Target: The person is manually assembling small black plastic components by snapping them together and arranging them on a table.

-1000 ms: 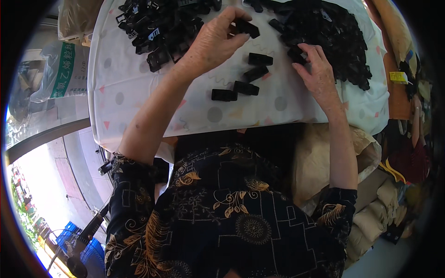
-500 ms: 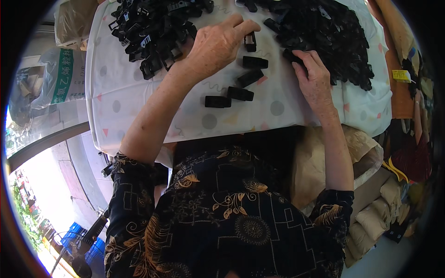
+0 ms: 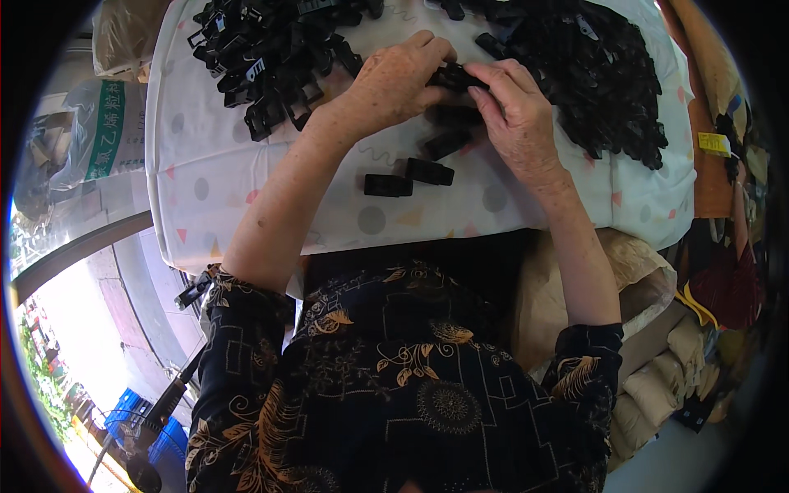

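My left hand [image 3: 401,78] and my right hand [image 3: 519,119] meet over the far middle of the table. Between their fingertips is a black plastic part [image 3: 454,78], gripped from both sides. Its shape is partly covered by the fingers, and I cannot tell whether it is one piece or two together. Below the hands, several black block-like parts lie in a loose slanting line. The nearest are one part [image 3: 388,186] and another part [image 3: 430,171] beside it; a tilted part [image 3: 446,144] lies just under the right hand.
A heap of open black clips [image 3: 283,66] covers the table's far left, and a denser heap of black parts [image 3: 612,90] the far right. The patterned white tablecloth [image 3: 312,205] hangs over the near edge. A brown paper sack [image 3: 633,263] stands below at right.
My right hand has moved left from the right heap's edge, bringing a black part to my left hand. My left hand has shifted little, and its fingers now meet the right hand's.
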